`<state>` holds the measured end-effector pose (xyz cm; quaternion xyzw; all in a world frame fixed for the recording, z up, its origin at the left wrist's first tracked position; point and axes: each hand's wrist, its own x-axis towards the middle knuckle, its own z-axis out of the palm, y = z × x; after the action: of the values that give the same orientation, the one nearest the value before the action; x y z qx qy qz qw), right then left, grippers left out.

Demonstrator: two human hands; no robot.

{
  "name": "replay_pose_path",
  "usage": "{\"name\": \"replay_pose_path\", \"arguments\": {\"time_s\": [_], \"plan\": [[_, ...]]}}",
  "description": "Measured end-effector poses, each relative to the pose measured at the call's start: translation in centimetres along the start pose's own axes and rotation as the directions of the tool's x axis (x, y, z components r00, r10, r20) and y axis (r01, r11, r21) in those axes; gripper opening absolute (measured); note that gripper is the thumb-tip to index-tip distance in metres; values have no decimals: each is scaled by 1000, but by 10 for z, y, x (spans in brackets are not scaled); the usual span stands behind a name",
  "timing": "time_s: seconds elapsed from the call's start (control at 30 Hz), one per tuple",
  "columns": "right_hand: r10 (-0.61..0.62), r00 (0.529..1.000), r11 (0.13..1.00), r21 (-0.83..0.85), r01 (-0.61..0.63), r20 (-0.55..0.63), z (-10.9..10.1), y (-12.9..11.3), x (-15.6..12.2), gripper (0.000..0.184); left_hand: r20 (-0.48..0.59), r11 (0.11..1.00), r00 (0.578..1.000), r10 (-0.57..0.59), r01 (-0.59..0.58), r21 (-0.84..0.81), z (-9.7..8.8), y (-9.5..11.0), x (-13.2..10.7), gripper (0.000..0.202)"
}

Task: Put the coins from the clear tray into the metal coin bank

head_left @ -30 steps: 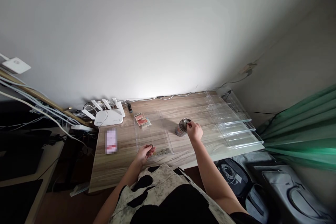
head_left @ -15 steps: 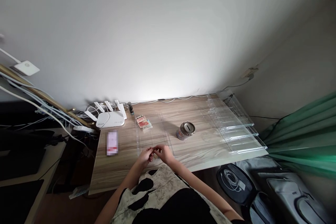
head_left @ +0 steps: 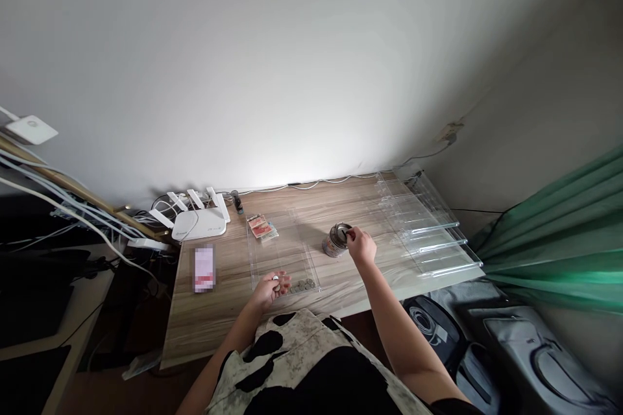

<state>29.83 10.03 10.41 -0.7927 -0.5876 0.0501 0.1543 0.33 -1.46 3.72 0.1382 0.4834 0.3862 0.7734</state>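
Note:
At the top of a round metal coin bank (head_left: 335,248) with a slotted lid, my right hand (head_left: 363,246) pinches a coin, mostly hidden by the fingertips, close to the slot. My left hand (head_left: 267,290) is palm up near the table's front edge, its fingers curled around coins (head_left: 276,279). Beside it, more coins (head_left: 305,284) lie in a row along the near edge of a clear plastic tray (head_left: 285,253). Several banknotes (head_left: 261,227), red and greenish, lie at that tray's far left corner.
A white router (head_left: 199,224) with antennas stands at the table's back left, near a small dark bottle (head_left: 237,201). A blurred pink item (head_left: 204,269) lies in front of it. Clear acrylic panels (head_left: 428,227) are stacked at the right. Bags (head_left: 545,350) sit below, beside a green curtain (head_left: 559,246).
My right hand has left my left hand and moved right and away to the coin bank's lid. My left hand has turned palm up, and the row of coins shows now.

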Motion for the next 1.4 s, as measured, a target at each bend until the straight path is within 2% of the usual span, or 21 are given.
{"name": "replay_pose_path", "arguments": {"time_s": [0.13,0.3,0.37,0.4,0.43,0.5,0.53,0.57,0.63,0.83,0.93,1.03,1.07,1.13,1.17,1.23,1.3,1.33,1.4], "plan": [[-70,997,998,3,70,-20,3,-2,-2,21,-5,999,1000,15,-15,32,2,0,0,21],[-148,976,974,146,171,-160,2,-22,-25,33,-32,998,999,5,-7,-63,-1,2,-2,37],[-244,967,933,256,255,-73,7,-41,-48,32,-20,988,1000,-17,13,-156,0,3,-2,35],[-321,947,901,314,299,19,11,-53,-63,30,-12,979,1000,-23,20,-201,1,5,-2,33],[-415,901,863,369,345,127,17,-65,-78,27,-5,971,1000,-25,23,-240,3,6,-2,31],[-590,748,785,436,441,305,28,-89,-106,21,-7,960,1000,-24,21,-281,6,9,-2,30],[-622,688,773,438,460,375,34,-99,-118,18,-17,959,1000,-20,14,-285,8,10,-2,30],[-628,647,775,426,467,432,38,-107,-127,17,-30,960,999,-15,6,-280,9,11,-2,30],[-602,623,799,382,465,499,45,-117,-138,16,-39,967,999,2,-11,-255,10,12,-3,29],[-566,654,824,380,421,502,51,-119,-140,16,22,985,993,114,-110,-134,7,7,-10,16],[-532,679,842,399,363,506,55,-120,-143,11,35,984,994,103,-97,-151,6,4,-8,15],[-518,698,839,452,302,495,53,-117,-139,5,-27,975,998,54,-59,-216,2,2,-3,15],[-505,729,834,479,275,461,50,-113,-133,5,-52,970,998,37,-48,-239,1,2,-2,15],[-442,835,818,528,226,328,40,-98,-113,13,-73,964,997,13,-32,-265,-3,3,-1,14],[-372,898,819,538,198,237,33,-88,-99,17,-67,964,998,8,-25,-263,-5,3,0,15],[-227,972,841,516,164,61,19,-62,-68,24,-44,970,999,7,-17,-241,-9,5,-1,15],[-71,995,910,403,95,-74,6,-35,-39,26,-36,975,999,7,-15,-222,-11,6,-1,15],[-36,992,938,338,76,-122,1,-23,-27,25,-41,976,999,7,-16,-217,-12,6,0,16],[-17,990,973,223,49,-143,-4,-5,-10,21,-55,977,998,6,-17,-214,-11,7,0,18]]}}
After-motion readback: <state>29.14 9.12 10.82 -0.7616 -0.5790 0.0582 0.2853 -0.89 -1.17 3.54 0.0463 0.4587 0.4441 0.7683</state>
